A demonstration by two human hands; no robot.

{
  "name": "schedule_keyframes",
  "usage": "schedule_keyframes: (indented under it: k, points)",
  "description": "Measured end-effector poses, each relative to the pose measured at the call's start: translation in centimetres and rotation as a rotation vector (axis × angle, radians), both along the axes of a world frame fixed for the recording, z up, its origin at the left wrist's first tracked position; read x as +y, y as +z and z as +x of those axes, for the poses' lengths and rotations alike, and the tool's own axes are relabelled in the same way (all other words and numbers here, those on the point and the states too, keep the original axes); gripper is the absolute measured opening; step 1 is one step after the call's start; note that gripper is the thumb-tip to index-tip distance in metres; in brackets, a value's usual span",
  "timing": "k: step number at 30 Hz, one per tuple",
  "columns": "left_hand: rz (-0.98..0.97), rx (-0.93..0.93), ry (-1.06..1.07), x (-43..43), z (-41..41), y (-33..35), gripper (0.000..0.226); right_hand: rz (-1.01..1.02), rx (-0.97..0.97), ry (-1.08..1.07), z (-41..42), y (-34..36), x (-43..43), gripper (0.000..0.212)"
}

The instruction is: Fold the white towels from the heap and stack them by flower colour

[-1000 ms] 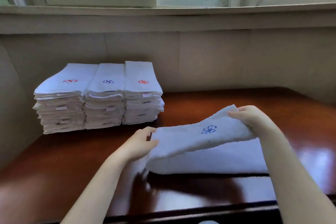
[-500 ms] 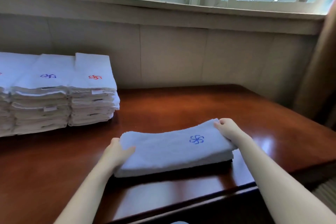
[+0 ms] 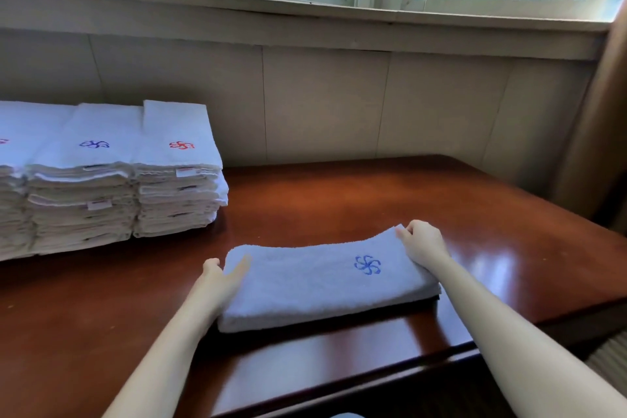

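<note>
left hand (image 3: 222,278) flat on folded towel (image 3: 315,285), right hand (image 3: 422,243) pinching its corner

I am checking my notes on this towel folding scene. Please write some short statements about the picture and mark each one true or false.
1. The towel under the hands has a blue flower. True.
2. This towel lies on top of a stack. False: it lies on the table.
3. The right hand holds the towel's far right corner. True.
4. The left hand is in the air, away from the towel. False: it touches the towel's left end.
5. The stack nearest the wall panel shows a red flower. True.
</note>
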State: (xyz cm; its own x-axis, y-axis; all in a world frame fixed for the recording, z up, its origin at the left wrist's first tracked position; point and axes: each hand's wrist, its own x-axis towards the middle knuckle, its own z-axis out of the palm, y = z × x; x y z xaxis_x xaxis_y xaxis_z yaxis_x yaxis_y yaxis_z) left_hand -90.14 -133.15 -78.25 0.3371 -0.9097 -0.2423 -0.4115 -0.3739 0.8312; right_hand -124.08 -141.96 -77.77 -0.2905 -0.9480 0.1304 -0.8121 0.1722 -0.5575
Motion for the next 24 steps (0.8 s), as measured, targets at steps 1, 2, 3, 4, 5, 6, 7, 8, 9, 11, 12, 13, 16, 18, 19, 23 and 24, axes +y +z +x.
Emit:
schedule_keyframes:
  k: [1,2,3,4,5,6,7,8,9,11,12,13,16,18,19,23,24]
  points:
    - [-0.006,0.007,0.001,0.0,-0.1,0.1,0.083,-0.027,-0.003,0.011,0.0,0.4,-0.2,0.031]
    - [0.0,-0.004,-0.006,0.1,-0.3,0.3,0.088,-0.031,0.006,0.019,0.0,0.5,-0.3,0.031]
    - [0.019,-0.048,-0.025,0.2,-0.5,0.3,0.091,0.001,0.036,0.024,-0.1,0.5,-0.4,0.032]
    - [0.042,-0.111,-0.049,0.3,-0.6,0.3,0.092,0.065,0.085,0.022,-0.1,0.2,-0.3,0.032]
    - [0.059,-0.173,-0.069,0.4,-0.7,0.3,0.092,0.13,0.136,0.012,-0.2,-0.3,-0.2,0.031]
    - [0.064,-0.219,-0.076,0.4,-0.7,0.3,0.091,0.168,0.173,-0.006,-0.3,-0.8,-0.1,0.029]
    - [0.062,-0.244,-0.078,0.4,-0.6,0.3,0.09,0.173,0.196,-0.026,-0.2,-1.0,0.1,0.028]
    - [0.062,-0.254,-0.08,0.2,-0.5,0.2,0.09,0.145,0.227,-0.042,0.0,-1.1,0.3,0.027]
    - [0.066,-0.247,-0.086,0.0,-0.3,0.2,0.092,0.095,0.279,-0.044,0.4,-1.0,0.4,0.028]
    - [0.102,-0.141,-0.112,-0.3,0.5,0.0,0.102,-0.016,0.42,-0.016,1.7,-0.6,0.5,0.029]
    - [0.137,-0.023,-0.136,-0.1,0.9,-0.1,0.109,-0.07,0.489,0.01,2.6,-0.4,0.7,0.029]
    - [0.158,0.105,-0.169,0.2,1.3,0.1,0.114,-0.136,0.538,0.048,3.6,-0.2,0.7,0.03]
    - [0.13,0.194,-0.468,1.0,2.2,0.1,0.102,-0.275,0.509,0.272,7.6,-0.2,1.1,0.035]
    - [0.034,0.1,-0.55,0.9,2.2,-0.2,0.096,-0.152,0.485,0.424,10.6,-0.8,1.7,0.034]
    - [-0.043,0.099,-0.495,0.8,2.1,-0.2,0.094,-0.058,0.503,0.46,11.9,-1.2,2.0,0.035]
    - [-0.341,0.247,0.154,-0.1,2.7,0.2,0.07,0.083,0.534,0.327,15.2,-1.7,2.5,0.035]
    - [-0.341,0.22,0.231,-0.3,3.1,0.3,0.069,0.136,0.526,0.292,16.0,-1.4,2.5,0.034]
